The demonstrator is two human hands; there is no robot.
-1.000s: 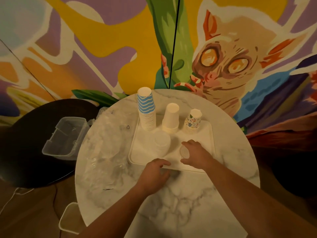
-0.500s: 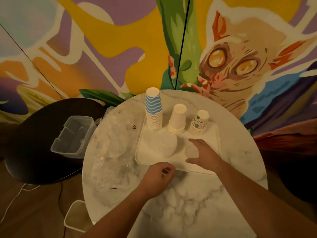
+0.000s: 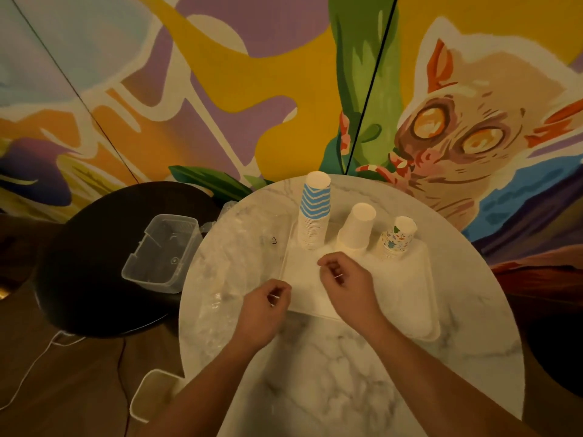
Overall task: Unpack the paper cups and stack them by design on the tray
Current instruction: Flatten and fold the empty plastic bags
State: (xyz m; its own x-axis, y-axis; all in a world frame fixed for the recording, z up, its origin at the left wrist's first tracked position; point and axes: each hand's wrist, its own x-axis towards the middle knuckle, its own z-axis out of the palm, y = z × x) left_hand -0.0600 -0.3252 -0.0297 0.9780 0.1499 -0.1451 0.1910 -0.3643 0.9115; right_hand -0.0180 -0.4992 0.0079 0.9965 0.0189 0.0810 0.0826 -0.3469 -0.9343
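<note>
three upturned paper cup stacks, blue-chevron, plain white and floral-printed, are carried on a white rectangular tray on the round marble surface. fingers of the left hand and right hand are curled; any contents cannot be made out.

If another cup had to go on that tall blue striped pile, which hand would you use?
Probably the right hand. It hovers over the tray, just in front of the blue striped stack. The left hand sits further back at the tray's near left edge.

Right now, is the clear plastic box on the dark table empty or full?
Empty. The clear plastic box is see-through, and only its own walls and base show, with the dark table visible through it.
</note>
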